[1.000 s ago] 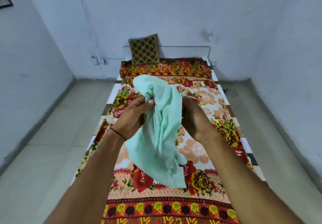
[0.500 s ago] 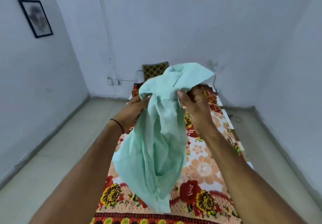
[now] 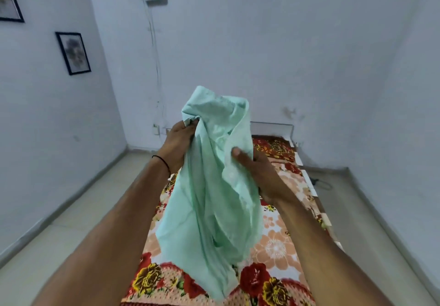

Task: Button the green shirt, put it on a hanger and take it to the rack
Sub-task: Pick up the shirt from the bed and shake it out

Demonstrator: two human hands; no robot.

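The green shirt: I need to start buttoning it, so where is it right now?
In the head view the green shirt hangs mid-frame above the floral bed, held up between the left hand and the right hand.

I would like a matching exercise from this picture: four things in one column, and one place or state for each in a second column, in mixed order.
Things:
1. green shirt
2. left hand
3. bed sheet
4. framed picture

Places or states:
A. hangs on the side wall
B. held up in the air, bunched
C. grips the cloth near its top
D. spread flat, with a flower pattern

Pairs: 1-B, 2-C, 3-D, 4-A
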